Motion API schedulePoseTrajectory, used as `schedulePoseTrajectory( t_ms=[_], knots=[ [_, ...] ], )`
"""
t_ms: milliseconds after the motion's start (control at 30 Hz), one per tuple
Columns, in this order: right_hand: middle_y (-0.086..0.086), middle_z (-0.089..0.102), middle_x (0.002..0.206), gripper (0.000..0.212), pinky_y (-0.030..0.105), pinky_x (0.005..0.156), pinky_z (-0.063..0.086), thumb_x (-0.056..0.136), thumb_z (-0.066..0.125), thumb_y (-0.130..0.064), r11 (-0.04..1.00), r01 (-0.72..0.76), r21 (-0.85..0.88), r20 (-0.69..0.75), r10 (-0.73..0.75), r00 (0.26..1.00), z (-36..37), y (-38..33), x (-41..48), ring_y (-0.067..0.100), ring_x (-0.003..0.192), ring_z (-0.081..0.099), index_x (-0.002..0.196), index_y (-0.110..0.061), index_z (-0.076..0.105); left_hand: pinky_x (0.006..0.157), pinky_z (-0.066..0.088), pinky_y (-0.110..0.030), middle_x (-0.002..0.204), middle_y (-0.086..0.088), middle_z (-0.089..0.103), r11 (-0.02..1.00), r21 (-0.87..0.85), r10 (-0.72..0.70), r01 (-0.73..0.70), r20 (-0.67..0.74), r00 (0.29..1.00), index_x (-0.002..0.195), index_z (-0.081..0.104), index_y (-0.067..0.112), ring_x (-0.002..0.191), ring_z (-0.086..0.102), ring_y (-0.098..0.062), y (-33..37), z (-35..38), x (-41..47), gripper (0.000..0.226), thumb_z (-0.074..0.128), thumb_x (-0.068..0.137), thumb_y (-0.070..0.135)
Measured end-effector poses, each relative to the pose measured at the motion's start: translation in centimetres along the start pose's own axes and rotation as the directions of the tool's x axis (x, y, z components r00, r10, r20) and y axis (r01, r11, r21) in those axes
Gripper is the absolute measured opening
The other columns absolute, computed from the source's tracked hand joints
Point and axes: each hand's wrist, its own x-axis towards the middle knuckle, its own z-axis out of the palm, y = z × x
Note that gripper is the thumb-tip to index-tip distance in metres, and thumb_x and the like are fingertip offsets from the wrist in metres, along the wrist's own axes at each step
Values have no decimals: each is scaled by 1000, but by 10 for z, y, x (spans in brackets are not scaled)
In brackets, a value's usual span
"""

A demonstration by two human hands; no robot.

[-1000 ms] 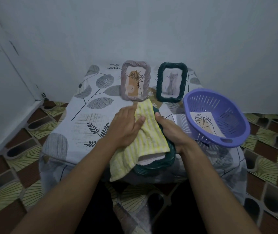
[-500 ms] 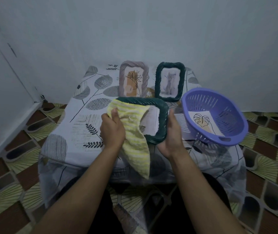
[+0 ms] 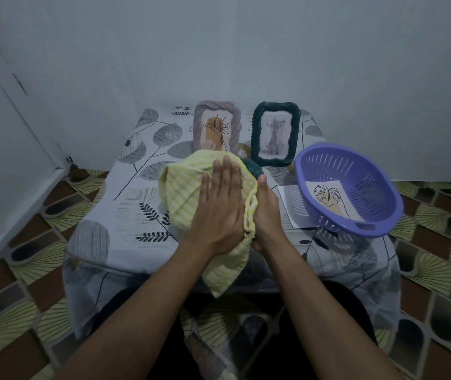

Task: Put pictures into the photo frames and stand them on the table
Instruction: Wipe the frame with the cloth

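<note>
Held frame: a dark green frame (image 3: pixel 252 169) is held over the near middle of the tabletop (image 3: pixel 136 212); a yellow striped cloth (image 3: pixel 180 187) covers nearly all of it; only its far right corner shows, so which way its long side runs cannot be told
Left hand: the left hand (image 3: pixel 220 204) lies flat on the cloth, fingers straight and together, pointing away; it presses and grasps nothing
Right hand: the right hand (image 3: pixel 266 212) grips the frame's right edge, thumb on top; its other fingers are hidden
Key relation: the frame lies directly under the left palm and just left of the right hand
Behind: a mauve frame (image 3: pixel 217 127) and a second green frame (image 3: pixel 275 133) stand upright, each with a picture
Right side: a purple basket (image 3: pixel 377 187) holds a leaf picture (image 3: pixel 328 198); the right hand is nearer to it
Step, as judged: wiping the held frame
</note>
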Motion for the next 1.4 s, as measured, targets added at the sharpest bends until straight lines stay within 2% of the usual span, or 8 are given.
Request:
schedulePoseTrajectory(
  t_ms=[133, 300, 467, 667, 833, 1033, 1167, 1400],
  knots=[
    [9, 71, 120, 40, 40, 92, 54, 107, 36, -43, 1000, 19, -5, -8, -19, 1000, -5, 2, -1, 15, 101, 70, 110, -18, 67, 123, -5, -45, 166, -2, 1, 993, -58, 100, -102, -34, 994, 158, 5, 12, 153, -7, -18, -17, -5, 7, 67, 16, 98, 40],
    [14, 72, 100, 44, 41, 86, 52, 107, 35, -42, 985, 122, -125, 29, -119, 992, -9, -3, -12, 30, 99, 68, 105, -15, 69, 112, 27, -52, 133, -9, 53, 959, -179, -247, 221, -140, 959, 133, 47, 14, 126, 44, -29, -60, -12, 18, 63, 8, 97, 49],
    [8, 72, 113, 51, 54, 102, 48, 103, 38, -51, 982, 131, -133, 43, -127, 991, 1, 3, -12, 25, 113, 65, 114, -11, 67, 96, 33, -45, 116, -11, 57, 863, -307, -462, 400, -161, 872, 110, 54, 12, 109, 46, -31, -50, -16, 21, 56, 11, 95, 44],
    [5, 75, 82, 30, 39, 77, 54, 106, 46, -28, 982, 79, -171, 76, -67, 995, 9, 13, -8, 19, 84, 69, 91, -16, 69, 108, 27, -44, 125, -2, 60, 978, -206, -71, 21, -241, 968, 125, 60, 18, 117, 47, -23, 0, -23, 20, 52, 21, 95, 33],
    [5, 75, 90, 31, 46, 81, 59, 103, 44, -34, 980, 68, -186, 70, -56, 996, 6, 8, -13, 25, 92, 71, 97, -17, 69, 101, 28, -40, 136, 8, 54, 983, -112, 124, -143, -159, 980, 133, 56, 28, 121, 45, -16, -17, -24, 21, 51, 16, 102, 37],
    [32, 65, 109, 62, 65, 90, 50, 89, 45, -67, 981, 155, -118, 27, -153, 988, 0, 2, -12, 50, 104, 61, 102, -10, 69, 100, 28, -45, 125, -5, 57, 909, -219, -389, 354, -140, 911, 127, 56, 21, 119, 47, -26, -56, -11, 23, 45, 21, 104, 38],
    [20, 71, 109, 51, 57, 98, 50, 94, 44, -58, 989, 125, -81, -10, -126, 992, 7, 1, -11, 38, 107, 66, 98, -14, 70, 115, 20, -48, 154, -8, 36, 832, -250, -527, 495, -78, 846, 147, 37, 20, 140, 29, -29, -48, -5, 24, 51, 19, 103, 38],
    [-9, 75, 79, 42, 31, 81, 57, 108, 36, -36, 993, 74, -93, -70, -80, 994, 0, -4, 5, 7, 82, 71, 88, -21, 70, 122, -12, -41, 164, -4, -17, 984, -177, -3, 8, 27, 1000, 154, -12, 21, 150, -22, -27, 2, 2, -1, 62, -5, 99, 49]
  ],
)
